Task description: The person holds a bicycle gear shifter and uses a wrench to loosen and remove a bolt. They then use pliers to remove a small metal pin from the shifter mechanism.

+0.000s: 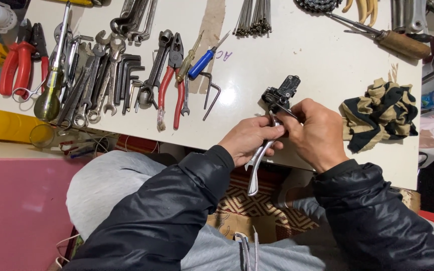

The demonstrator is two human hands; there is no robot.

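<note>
Head view: your left hand (251, 138) closed around silver brake lever (256, 163); your right hand (316, 133) pinches black clamp body (278, 95) at lever's top. Assembly held over near edge of white table (302, 55), above your lap. Lever and clamp look joined; nothing loose beside them. Pliers (171, 83), blue screwdriver (204, 61), rag (377, 114) lie untouched; progress beyond that unclear.

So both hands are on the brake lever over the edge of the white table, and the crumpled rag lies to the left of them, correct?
Not quite. In the head view the left hand and right hand do hold the brake lever over the white table edge, but the crumpled rag lies to their right, not left.
</note>
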